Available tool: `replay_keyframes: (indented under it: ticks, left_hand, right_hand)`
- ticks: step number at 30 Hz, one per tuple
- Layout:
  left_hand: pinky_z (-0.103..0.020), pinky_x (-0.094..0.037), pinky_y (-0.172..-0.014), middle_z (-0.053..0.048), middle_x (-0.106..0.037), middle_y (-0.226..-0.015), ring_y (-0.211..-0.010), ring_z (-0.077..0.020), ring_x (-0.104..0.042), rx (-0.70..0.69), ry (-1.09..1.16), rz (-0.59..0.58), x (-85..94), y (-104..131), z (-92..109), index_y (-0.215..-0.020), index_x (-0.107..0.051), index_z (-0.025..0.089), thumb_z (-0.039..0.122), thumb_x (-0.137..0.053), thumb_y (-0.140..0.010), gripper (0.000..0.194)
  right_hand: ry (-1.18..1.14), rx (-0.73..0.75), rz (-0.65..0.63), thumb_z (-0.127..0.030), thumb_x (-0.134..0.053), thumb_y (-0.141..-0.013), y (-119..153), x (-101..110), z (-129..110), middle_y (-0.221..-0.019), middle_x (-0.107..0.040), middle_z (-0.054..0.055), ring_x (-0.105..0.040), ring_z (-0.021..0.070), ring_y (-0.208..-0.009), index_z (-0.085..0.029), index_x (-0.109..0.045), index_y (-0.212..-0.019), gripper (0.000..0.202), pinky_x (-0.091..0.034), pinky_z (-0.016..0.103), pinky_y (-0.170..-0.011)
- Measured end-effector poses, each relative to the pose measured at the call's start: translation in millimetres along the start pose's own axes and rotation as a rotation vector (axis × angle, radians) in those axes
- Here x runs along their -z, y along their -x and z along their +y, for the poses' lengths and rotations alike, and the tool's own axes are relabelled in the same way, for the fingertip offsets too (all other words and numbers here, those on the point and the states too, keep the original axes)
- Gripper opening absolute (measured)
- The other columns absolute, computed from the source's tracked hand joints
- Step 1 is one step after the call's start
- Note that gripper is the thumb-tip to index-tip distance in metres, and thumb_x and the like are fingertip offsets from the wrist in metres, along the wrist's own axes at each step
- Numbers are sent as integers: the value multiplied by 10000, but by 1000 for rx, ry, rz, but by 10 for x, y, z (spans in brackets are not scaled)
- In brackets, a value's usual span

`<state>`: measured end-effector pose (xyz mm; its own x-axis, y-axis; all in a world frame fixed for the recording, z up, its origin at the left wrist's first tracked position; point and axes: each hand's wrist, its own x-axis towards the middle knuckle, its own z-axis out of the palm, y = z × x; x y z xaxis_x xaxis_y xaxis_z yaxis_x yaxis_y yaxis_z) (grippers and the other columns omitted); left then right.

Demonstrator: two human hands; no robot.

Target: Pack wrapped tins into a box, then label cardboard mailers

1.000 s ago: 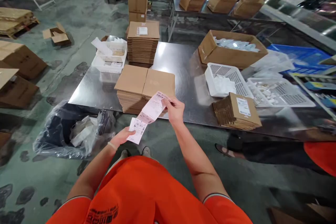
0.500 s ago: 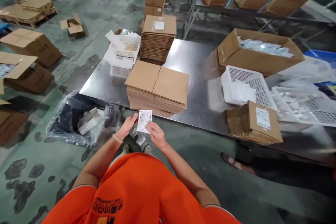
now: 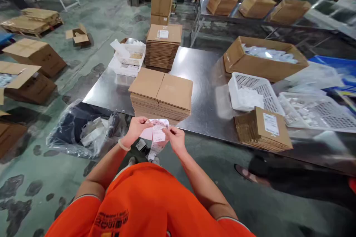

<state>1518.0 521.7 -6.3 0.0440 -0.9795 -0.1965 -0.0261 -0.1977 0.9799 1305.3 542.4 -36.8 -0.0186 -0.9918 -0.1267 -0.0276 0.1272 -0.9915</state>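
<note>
Printed paper labels (image 3: 158, 133) are pinched between my two hands, just in front of the metal table's near edge. My left hand (image 3: 137, 129) is closed on their left side, with a pale strip bending down beside its fingers. My right hand (image 3: 175, 139) grips the right side with thumb and fingers. More printed paper (image 3: 153, 152) hangs or lies below, partly hidden. Right beyond my hands stands a stack of flat cardboard boxes (image 3: 161, 92) on the table.
White baskets (image 3: 129, 57) and a taller cardboard stack (image 3: 164, 44) stand at the table's back left. On the right are an open carton (image 3: 264, 64), white baskets (image 3: 250, 92) and labelled flat boxes (image 3: 264, 129). A lined bin (image 3: 83, 129) is left; another person's foot (image 3: 247, 174) is right.
My hands have come up slightly and now both grip the paper. The label has turned and opened out into overlapping pieces, with a pale strip showing at left. The view has shifted slightly.
</note>
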Motion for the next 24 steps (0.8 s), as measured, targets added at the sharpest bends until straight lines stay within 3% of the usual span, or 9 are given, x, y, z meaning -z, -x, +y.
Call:
replay_keyframes:
  ticks: [2,5,7,8,11,14,18,21,24]
  left_hand:
    - [-369,-586,-763,-52,-774,-740,-785,-232,-726,-314,-227,-15,120,-69,159,-742,-792,181,367,-790,-805,196]
    - [-523,-496,-1098,-70,-818,-982,-1207,-284,-679,-807,-473,2,185,-151,436,-721,-790,230,259,-683,-910,219]
    - [-570,-381,-1208,-73,-761,-1273,-1427,-304,-518,-961,-514,-34,102,-170,587,-704,-786,239,227,-693,-913,229]
    - [-570,-349,-1232,-69,-688,-1415,-1484,-311,-448,-974,-502,-67,32,-168,635,-724,-794,240,236,-706,-912,207]
    - [-512,-406,-1202,-103,-549,-1571,-1444,-296,-494,-797,-276,-165,-208,-135,643,-1030,-815,243,372,-698,-949,192]
    - [-425,-564,-1014,-162,-703,-1354,-1161,-257,-698,-438,54,-275,-398,-76,493,-1342,-688,191,570,-673,-939,553]
    - [-423,-603,-910,-136,-820,-1012,-959,-298,-758,-103,80,-417,-573,29,333,-1075,-807,103,540,-915,-674,602]
    - [-436,-597,-909,-108,-832,-961,-930,-302,-762,-26,68,-347,-677,94,347,-972,-841,125,486,-905,-683,467]
    - [-409,-592,-875,-101,-830,-960,-901,-284,-754,-37,85,-280,-735,121,399,-988,-841,132,499,-861,-728,450]
  right_hand:
    - [-25,-32,-16,-568,-820,-688,4,124,-75,-532,-592,-22,-500,136,-524,-193,-694,-616,402,-419,274,-534]
    - [-86,-120,-342,-576,-874,-623,6,247,-225,-612,-687,5,-607,170,-590,-186,-753,-685,413,-493,291,-592]
    - [-207,-146,-501,-562,-916,-565,-40,248,-376,-813,-788,46,-713,228,-767,-194,-808,-855,481,-570,344,-729]
    - [-274,-142,-493,-538,-932,-547,-80,232,-464,-906,-810,57,-737,251,-853,-206,-816,-931,520,-587,374,-795]
    - [-376,-86,-258,-445,-952,-534,-238,183,-727,-960,-827,50,-755,274,-910,-228,-819,-927,469,-608,429,-852]
    - [-369,-52,-111,-420,-957,-518,-390,203,-885,-891,-827,40,-750,262,-814,-216,-812,-836,405,-627,428,-772]
    - [-358,-59,-104,-466,-960,-509,-552,296,-874,-860,-815,50,-732,239,-744,-189,-792,-854,473,-618,382,-674]
    - [-259,-28,-78,-540,-914,-585,-630,376,-809,-889,-803,67,-721,236,-715,-182,-755,-997,569,-602,370,-619]
    - [-14,205,98,-533,-867,-686,-611,471,-769,-1100,-783,103,-739,261,-874,-214,-677,-1235,663,-623,425,-740]
